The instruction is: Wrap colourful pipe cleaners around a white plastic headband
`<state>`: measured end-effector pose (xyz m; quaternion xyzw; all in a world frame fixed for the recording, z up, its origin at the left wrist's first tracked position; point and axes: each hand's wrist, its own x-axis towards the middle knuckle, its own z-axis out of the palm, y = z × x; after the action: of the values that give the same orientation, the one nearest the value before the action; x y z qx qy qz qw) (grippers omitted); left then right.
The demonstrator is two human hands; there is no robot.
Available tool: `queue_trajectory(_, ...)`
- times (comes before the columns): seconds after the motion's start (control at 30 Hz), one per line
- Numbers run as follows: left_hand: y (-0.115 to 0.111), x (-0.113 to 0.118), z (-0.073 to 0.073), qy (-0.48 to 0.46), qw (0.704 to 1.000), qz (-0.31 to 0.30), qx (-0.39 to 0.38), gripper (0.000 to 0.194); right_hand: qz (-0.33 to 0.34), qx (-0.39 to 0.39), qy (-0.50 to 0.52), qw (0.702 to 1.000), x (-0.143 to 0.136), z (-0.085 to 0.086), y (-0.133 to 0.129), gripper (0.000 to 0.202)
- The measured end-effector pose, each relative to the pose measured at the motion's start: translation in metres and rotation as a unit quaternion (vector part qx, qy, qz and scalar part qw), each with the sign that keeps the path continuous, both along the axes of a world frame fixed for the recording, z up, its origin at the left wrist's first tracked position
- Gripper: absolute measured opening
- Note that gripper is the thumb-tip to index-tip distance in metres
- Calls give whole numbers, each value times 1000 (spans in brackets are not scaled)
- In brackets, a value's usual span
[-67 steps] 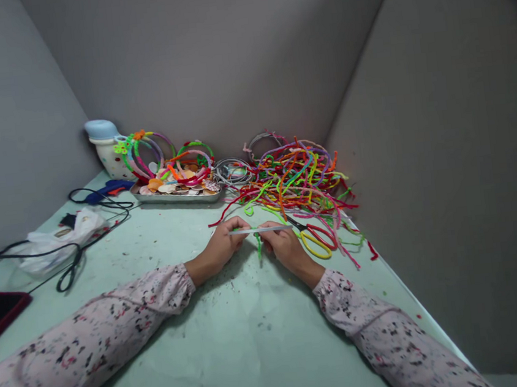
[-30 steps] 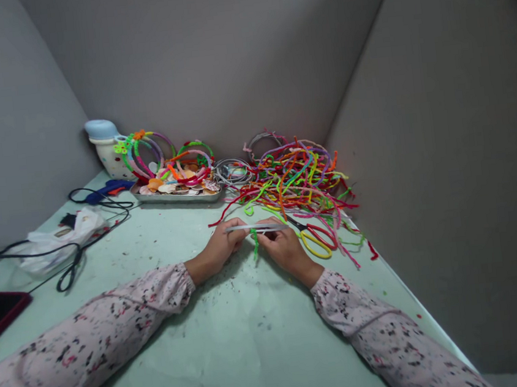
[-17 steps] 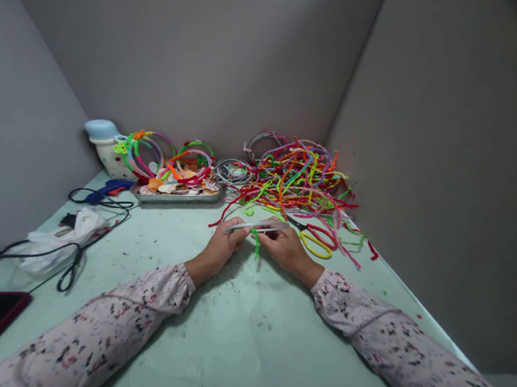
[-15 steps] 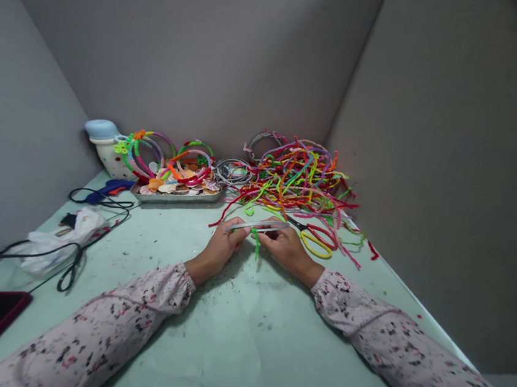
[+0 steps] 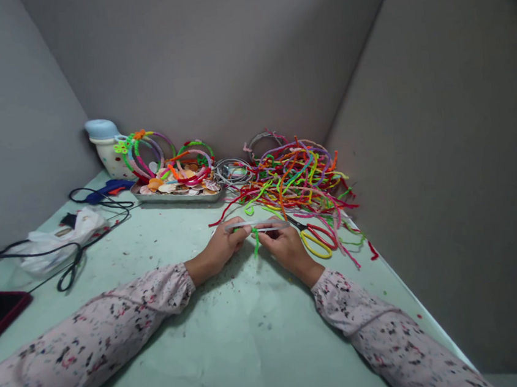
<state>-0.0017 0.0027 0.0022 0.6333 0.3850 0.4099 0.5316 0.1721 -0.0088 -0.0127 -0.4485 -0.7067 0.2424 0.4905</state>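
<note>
The left hand [image 5: 221,246] and right hand [image 5: 288,247] pinch the grey ring [image 5: 268,224], apparently also the green stem [image 5: 257,241]; scissors [image 5: 316,240] lie just beside the right.

Head cam (worn), looking fwd/down at hands [image 5: 254,243].

- The left arm [image 5: 102,333] reaches in from the lower left, its patterned sleeve gathered at the cuff.
- The left wrist [image 5: 197,271] is bare and roughly in line with the forearm.
- The left hand [image 5: 223,244] is closed in a pinch, thumb against curled fingers, its fingertips pointing inward.
- The right arm [image 5: 388,334] slants up from the lower right, sleeved to the wrist.
- The right hand [image 5: 284,243] angles inward, its fingers bent in a grip, the thumb partly hidden.
- The two hands face each other, fingertips near but apart.
</note>
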Motion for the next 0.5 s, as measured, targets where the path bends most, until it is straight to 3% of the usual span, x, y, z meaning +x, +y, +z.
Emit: queue_trajectory(0.5, -1, -1, 1, -4, 1000, -10, 20, 20, 13, -15, 35, 999, -3, 8, -5, 17)
